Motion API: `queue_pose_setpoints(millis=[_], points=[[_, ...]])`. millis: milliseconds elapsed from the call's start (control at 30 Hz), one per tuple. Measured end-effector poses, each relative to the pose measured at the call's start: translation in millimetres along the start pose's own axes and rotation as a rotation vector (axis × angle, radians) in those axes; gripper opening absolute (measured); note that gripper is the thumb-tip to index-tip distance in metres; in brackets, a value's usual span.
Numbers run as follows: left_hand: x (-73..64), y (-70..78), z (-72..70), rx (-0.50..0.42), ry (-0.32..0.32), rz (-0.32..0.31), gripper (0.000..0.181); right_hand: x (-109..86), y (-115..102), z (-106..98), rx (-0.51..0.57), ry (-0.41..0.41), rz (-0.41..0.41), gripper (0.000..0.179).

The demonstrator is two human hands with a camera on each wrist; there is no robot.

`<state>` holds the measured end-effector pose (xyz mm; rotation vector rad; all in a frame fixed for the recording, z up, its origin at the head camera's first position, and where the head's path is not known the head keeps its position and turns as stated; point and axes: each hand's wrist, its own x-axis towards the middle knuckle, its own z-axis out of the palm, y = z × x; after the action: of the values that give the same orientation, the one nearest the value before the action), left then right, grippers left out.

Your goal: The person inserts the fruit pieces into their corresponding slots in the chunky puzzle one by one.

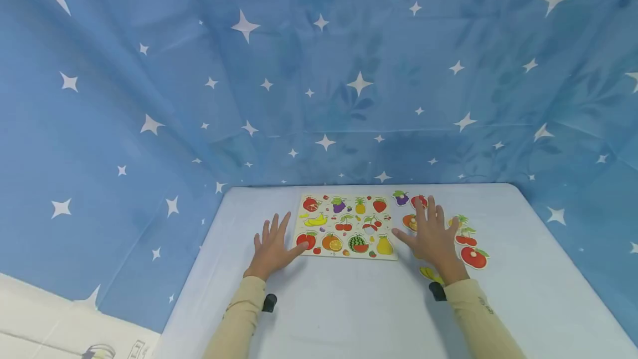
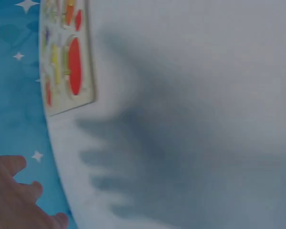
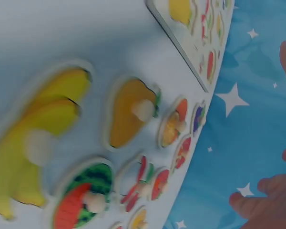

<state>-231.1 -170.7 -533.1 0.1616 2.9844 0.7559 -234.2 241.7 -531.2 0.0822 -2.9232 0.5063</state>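
A wooden fruit puzzle board [image 1: 389, 258] lies near the table's far edge. My left hand [image 1: 273, 249] is held over its left side with fingers spread, the thumb overlapping the red apple [image 1: 301, 240] in the head view. Nothing is in that hand. Beyond the board's right edge, my right hand [image 1: 435, 240] hovers, fingers spread and holding nothing, above several loose knobbed fruit pieces. In the right wrist view these include bananas [image 3: 62, 88], a yellow-orange pear-shaped fruit [image 3: 121, 114] and a watermelon [image 3: 66, 210]. Part of the pieces is hidden under this hand in the head view.
A tomato-like red piece [image 1: 471, 260] and a cherry piece [image 1: 466, 240] lie right of the right hand. The grape piece [image 1: 401, 199] sits near the far edge. A blue star-patterned cloth [image 1: 299, 98] hangs behind the white table [image 1: 344, 309].
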Motion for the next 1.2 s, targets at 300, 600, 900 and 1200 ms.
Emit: queue_pose_setpoints(millis=[300,600,900,1200], points=[[6.3,-38.9,44.5,-0.048,-0.051,-0.062,0.106,46.8,21,0,0.144,-0.014,-0.04,0.091],[12.6,-61.8,82.9,0.07,0.065,0.031,0.104,78.1,48,3,0.302,-0.069,0.09,0.061],[14.8,-65.2,96.2,0.167,0.129,0.031,0.098,101.7,65,21,0.396,-0.113,0.157,0.056],[21.6,-60.3,94.0,0.17,0.071,0.014,0.1,115.0,69,39,0.362,-0.083,0.249,0.047]])
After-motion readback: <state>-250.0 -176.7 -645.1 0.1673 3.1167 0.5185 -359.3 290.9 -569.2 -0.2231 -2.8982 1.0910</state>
